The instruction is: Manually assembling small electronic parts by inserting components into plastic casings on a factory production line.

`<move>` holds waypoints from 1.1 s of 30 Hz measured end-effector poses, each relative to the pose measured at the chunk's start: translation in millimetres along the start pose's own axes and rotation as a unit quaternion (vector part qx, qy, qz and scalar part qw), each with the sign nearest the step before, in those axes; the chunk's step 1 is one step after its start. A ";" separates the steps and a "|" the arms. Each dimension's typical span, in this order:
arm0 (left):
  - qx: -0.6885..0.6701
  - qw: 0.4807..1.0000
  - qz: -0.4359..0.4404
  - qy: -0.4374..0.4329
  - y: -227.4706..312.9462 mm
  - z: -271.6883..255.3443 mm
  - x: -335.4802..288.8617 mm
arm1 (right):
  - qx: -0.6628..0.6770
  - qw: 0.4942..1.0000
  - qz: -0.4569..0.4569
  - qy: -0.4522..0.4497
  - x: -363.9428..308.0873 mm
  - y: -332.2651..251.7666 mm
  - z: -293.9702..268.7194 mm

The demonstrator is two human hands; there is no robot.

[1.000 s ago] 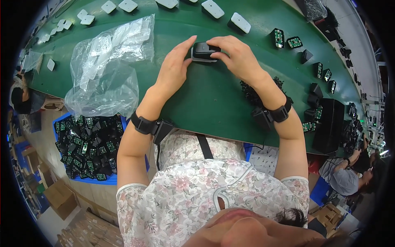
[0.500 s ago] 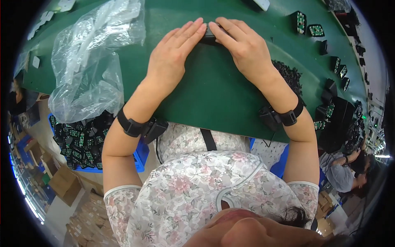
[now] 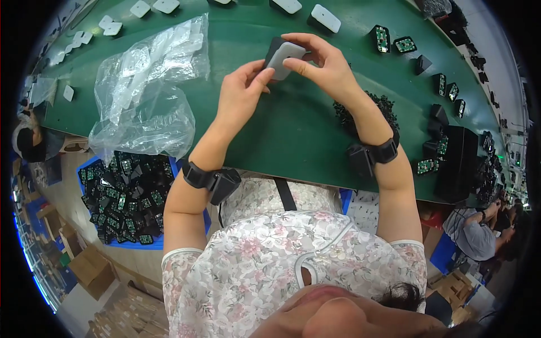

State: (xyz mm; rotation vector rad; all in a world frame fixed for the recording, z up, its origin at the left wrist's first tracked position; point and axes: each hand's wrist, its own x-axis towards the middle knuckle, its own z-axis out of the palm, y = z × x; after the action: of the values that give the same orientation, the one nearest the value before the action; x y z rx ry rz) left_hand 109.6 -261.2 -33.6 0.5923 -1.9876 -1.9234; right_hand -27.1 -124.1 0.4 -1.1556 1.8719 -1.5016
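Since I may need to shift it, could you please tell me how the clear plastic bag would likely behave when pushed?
The clear plastic bag would probably crumple, as its thin film is wrinkled. Its far end may drag more, since pale pieces show through there.

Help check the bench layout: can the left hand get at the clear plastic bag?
Likely yes: only green tabletop shows between left hand and bag, though that hand holds a grey-faced case.

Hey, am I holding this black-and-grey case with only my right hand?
No, the left hand and right hand both have fingers on the black-and-grey case.
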 end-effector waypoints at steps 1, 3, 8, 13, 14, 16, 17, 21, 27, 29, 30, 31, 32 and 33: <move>-0.021 1.000 -0.004 -0.017 8.0 2.3 -2.8 | 0.006 1.000 -0.024 0.006 0.2 1.6 0.2; -0.034 0.999 0.004 -0.023 9.1 5.8 -8.0 | -0.009 0.999 -0.042 0.013 -4.3 1.3 -0.3; -0.129 0.989 -0.020 -0.066 7.4 16.1 -11.2 | 0.005 0.998 -0.053 0.019 -11.0 0.3 -8.1; -0.155 0.983 -0.029 -0.091 11.0 26.6 0.7 | -0.039 0.997 -0.040 0.049 -5.4 -8.3 -30.4; -0.158 0.983 -0.005 -0.090 13.0 29.0 5.0 | -0.043 0.997 -0.017 0.055 0.0 -15.1 -43.5; -0.161 0.983 0.019 -0.086 14.2 27.6 12.0 | -0.027 0.994 -0.033 0.097 25.6 -15.7 -75.6; -0.125 0.989 0.020 -0.083 14.8 26.2 17.2 | -0.092 0.985 -0.081 0.123 42.2 0.1 -101.3; -0.080 0.993 0.014 -0.088 7.0 22.6 25.2 | -0.323 0.941 -0.036 0.094 95.6 21.6 -162.0; -0.057 0.995 -0.009 -0.075 7.2 20.6 25.0 | -0.336 0.930 0.116 -0.093 132.8 51.2 -193.4; -0.054 0.995 -0.019 -0.078 12.1 21.6 22.6 | -0.266 0.943 0.158 -0.127 132.3 56.8 -202.1; -0.061 0.994 -0.028 -0.081 14.6 22.2 22.3 | -0.264 0.943 0.162 -0.125 129.1 60.5 -205.3; -0.070 0.993 -0.037 -0.084 15.6 22.5 22.3 | -0.292 0.941 0.137 -0.100 126.0 56.7 -202.7; -0.070 0.993 -0.040 -0.087 15.9 22.5 21.8 | -0.320 0.938 0.112 -0.075 122.5 52.4 -200.5; -0.075 0.993 -0.039 -0.083 16.2 22.3 21.2 | -0.320 0.938 0.116 -0.073 119.7 47.0 -199.5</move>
State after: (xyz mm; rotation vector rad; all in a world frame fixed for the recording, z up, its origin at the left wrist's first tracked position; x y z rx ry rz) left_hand 79.0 -252.2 -19.9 0.4897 -1.9182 -2.2120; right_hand -262.4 -112.6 29.8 -1.2058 2.3664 -0.6622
